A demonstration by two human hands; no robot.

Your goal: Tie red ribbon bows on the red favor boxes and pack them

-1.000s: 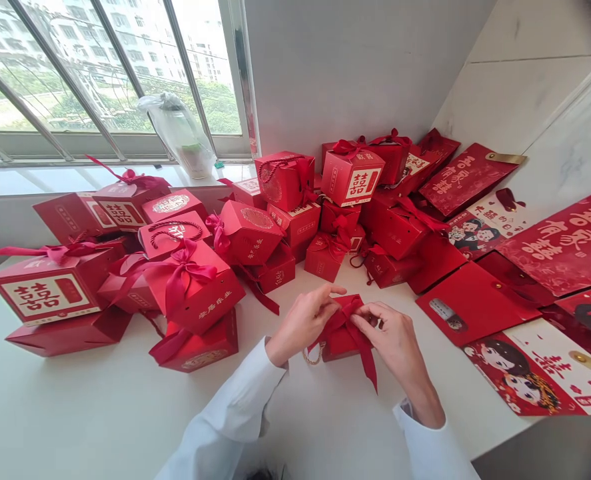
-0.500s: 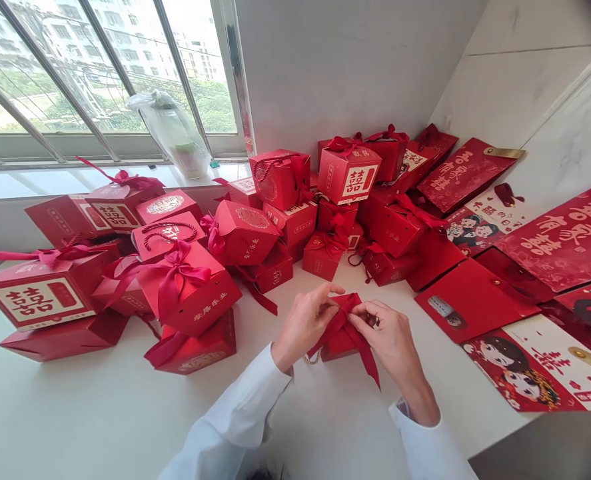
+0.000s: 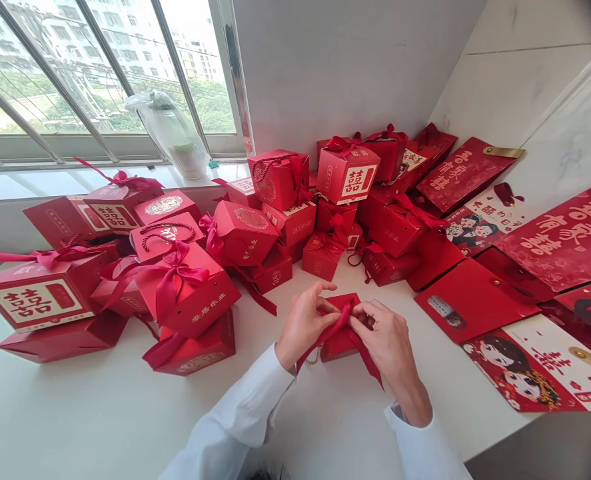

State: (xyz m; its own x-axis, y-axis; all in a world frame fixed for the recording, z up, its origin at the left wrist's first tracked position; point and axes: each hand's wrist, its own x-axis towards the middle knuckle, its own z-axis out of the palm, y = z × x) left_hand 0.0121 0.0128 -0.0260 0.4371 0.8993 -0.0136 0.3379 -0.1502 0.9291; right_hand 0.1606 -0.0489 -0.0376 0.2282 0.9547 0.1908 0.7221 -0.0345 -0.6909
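Gift boxes (image 3: 188,291) heaped beyond hands (image 3: 302,327), red envelopes (image 3: 472,300) right

On a white table (image 3: 100,407), the left hand (image 3: 305,327) and right hand (image 3: 388,340) pinch a crimson satin ribbon (image 3: 365,353) over a small red gift box (image 3: 338,347). Stacked red gift boxes (image 3: 245,233) rise just beyond, with red envelopes (image 3: 470,300) lying to the right.

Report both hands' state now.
Left hand: closed, pinching the red satin ribbon.
Right hand: closed, pinching the same ribbon above the small red gift box.
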